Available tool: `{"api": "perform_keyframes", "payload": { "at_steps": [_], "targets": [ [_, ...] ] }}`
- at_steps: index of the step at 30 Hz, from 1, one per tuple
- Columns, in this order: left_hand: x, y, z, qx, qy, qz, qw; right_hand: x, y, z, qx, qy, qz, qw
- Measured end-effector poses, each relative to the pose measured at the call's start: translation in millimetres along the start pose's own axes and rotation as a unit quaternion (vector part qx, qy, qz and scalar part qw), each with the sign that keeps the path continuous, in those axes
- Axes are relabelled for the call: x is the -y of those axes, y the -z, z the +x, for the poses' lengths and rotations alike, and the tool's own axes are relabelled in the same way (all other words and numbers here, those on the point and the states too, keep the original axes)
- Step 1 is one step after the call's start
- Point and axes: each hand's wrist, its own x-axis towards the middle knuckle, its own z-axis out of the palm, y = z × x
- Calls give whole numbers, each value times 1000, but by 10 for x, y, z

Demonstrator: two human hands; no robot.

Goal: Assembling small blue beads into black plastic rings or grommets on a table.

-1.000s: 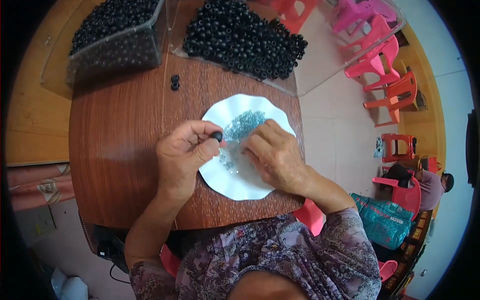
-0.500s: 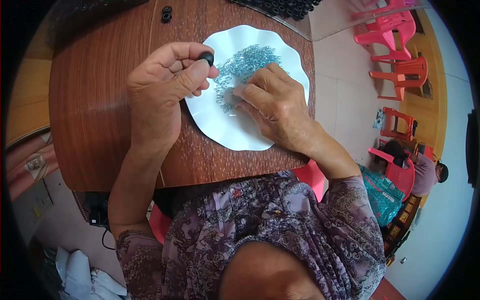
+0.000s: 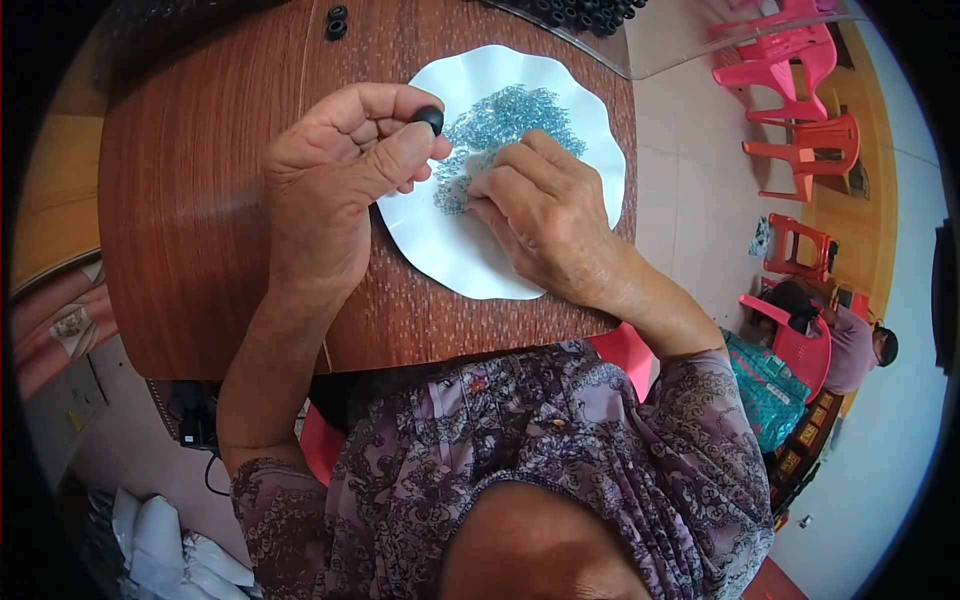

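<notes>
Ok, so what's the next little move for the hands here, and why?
Probably the right hand should pinch one small metal piece from the pile on the white plate and carry it to the black bead. The left hand holds that bead at its fingertips, and the right fingertips rest on the pile's edge.

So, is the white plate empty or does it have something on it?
Not empty. The plate holds a heap of small silvery-blue pieces; the right hand rests its fingertips on them.
</notes>
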Motion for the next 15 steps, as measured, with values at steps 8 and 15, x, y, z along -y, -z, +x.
{"api": "perform_keyframes", "payload": {
  "at_steps": [8,15],
  "targets": [
    [14,-16,-15,72,47,-95,992,29,308,84,-107,-40,141,983],
    [-13,-60,-33,68,66,-141,985,137,320,208,-136,-50,244,959]
  ]
}}
